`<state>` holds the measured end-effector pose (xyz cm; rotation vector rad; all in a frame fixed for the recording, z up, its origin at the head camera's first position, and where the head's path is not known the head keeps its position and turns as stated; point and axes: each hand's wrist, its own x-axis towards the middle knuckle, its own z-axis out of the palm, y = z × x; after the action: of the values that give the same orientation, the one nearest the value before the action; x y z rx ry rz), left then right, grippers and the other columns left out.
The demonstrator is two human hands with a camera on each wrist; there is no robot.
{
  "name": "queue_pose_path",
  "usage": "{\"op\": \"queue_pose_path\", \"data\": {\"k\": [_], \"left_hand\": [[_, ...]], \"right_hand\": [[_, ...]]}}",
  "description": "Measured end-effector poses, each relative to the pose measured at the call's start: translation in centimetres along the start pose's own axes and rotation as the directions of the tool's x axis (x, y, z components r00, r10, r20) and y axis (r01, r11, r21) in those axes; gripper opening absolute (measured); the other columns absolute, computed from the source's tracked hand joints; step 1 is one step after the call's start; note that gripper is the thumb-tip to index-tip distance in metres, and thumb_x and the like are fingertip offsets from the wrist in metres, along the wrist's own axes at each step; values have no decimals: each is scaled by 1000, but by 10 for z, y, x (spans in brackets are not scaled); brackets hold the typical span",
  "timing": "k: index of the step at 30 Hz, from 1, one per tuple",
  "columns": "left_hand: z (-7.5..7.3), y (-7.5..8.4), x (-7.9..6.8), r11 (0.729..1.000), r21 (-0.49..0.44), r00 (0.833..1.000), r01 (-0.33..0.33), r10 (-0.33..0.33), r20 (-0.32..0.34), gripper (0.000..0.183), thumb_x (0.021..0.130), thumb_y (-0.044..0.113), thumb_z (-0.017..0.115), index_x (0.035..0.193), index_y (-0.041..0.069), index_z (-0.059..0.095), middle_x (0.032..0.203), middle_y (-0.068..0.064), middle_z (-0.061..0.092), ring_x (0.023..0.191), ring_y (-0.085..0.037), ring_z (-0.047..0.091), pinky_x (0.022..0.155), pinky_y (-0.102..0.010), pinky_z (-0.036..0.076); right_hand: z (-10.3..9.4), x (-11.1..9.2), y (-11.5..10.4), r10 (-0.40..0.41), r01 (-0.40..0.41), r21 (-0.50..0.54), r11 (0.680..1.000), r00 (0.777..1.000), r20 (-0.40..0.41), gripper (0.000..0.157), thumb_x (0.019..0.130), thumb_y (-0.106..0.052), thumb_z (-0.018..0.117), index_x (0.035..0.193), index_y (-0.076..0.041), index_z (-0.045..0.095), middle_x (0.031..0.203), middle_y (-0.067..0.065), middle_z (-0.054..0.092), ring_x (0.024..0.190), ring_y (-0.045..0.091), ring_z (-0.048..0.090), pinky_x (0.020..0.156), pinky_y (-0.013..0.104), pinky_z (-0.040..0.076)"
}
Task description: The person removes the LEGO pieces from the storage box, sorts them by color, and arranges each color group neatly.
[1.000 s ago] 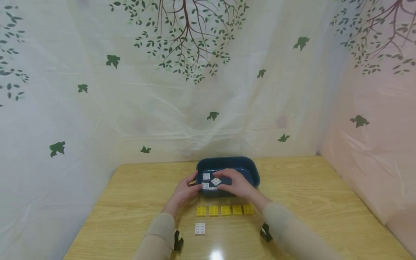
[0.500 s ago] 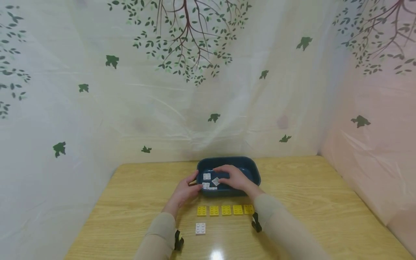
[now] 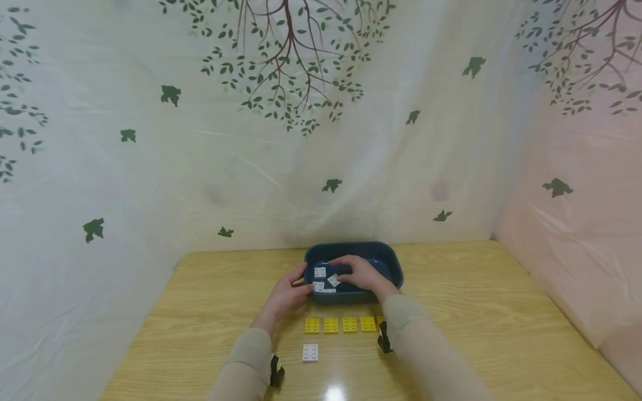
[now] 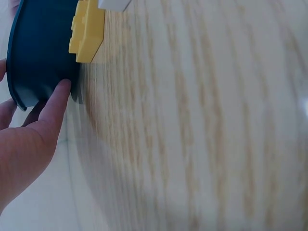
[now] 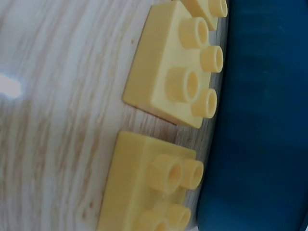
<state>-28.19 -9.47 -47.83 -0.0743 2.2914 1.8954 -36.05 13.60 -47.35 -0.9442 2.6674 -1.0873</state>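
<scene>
Gripping left end of blue tray point(image 3: 346, 298) with left hand point(image 3: 285, 293); holding right hand point(image 3: 362, 274) inside tray, with thumb and finger parted, near white brick point(image 3: 333, 280).

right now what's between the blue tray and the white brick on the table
A yellow brick, the leftmost in its row, lies between the tray and white brick, per the head view.

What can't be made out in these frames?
Head: rightmost yellow brick, mostly hidden by the black wrist device and right sleeve.
Head: whether the right hand grips the turned white brick; the hand covers part, and it's small.
Left wrist: most of the tabletop white brick, cut off by the top edge.
Right wrist: inside of the blue tray, hidden by its wall.
</scene>
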Motion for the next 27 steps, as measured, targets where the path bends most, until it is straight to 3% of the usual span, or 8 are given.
{"op": "queue_pose_path", "data": {"k": [17, 27], "left_hand": [[1, -3, 6, 1000, 11, 1000, -15, 15, -9, 68, 91, 11, 69, 153, 18, 40, 157, -16, 33, 132, -40, 45, 97, -45, 51], [2, -1, 7, 1000, 4, 1000, -1, 1, -19, 69, 92, 11, 69, 153, 19, 39, 158, -14, 33, 132, -39, 46, 96, -45, 51]], "right_hand": [[3, 8, 14, -63, 71, -99, 993, 994, 87, 36, 87, -7, 74, 123, -11, 71, 126, 8, 66, 122, 30, 56, 107, 48, 40], [6, 12, 16, -18, 31, -107, 994, 992, 125, 32, 87, -8, 76, 118, -13, 73, 123, 4, 67, 120, 26, 57, 107, 45, 41]]}}
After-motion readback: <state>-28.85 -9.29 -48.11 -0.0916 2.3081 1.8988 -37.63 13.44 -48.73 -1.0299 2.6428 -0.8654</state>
